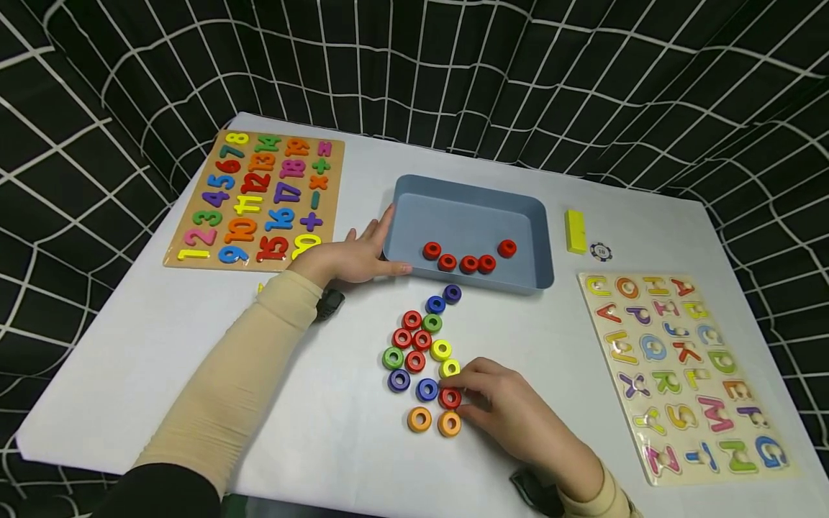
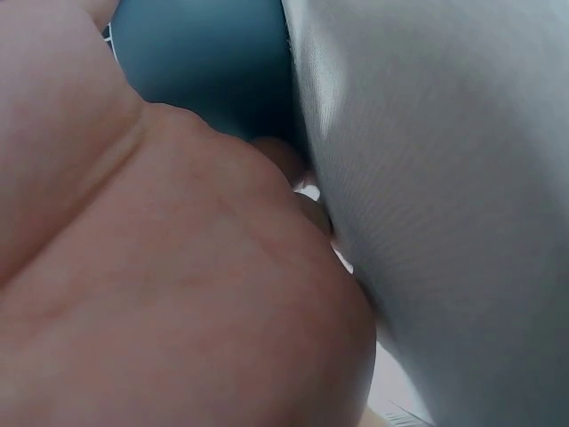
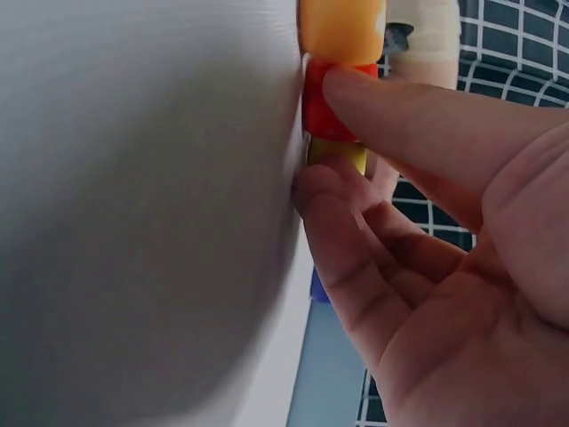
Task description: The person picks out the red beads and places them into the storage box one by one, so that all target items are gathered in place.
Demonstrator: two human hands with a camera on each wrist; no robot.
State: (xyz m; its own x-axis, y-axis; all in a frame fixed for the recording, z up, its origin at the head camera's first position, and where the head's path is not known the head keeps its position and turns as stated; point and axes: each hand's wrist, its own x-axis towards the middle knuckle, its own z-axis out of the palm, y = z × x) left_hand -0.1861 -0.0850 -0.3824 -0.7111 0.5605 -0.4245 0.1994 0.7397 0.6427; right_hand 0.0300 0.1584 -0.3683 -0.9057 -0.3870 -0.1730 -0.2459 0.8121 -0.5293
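My left hand lies against the left side of the blue-grey tray, fingers straight along its wall and thumb at the near left corner. Inside the tray are several red rings. With thumb and fingers, my right hand pinches a red ring at the right side of a loose group. In the right wrist view the thumb presses on that red ring, between an orange ring and a yellow ring. The left wrist view shows mostly palm beside the tray wall.
Several green, blue, purple, yellow, orange and red rings lie on the white table. A number board is at back left, a letter board at right. A yellow block and a round chip lie right of the tray.
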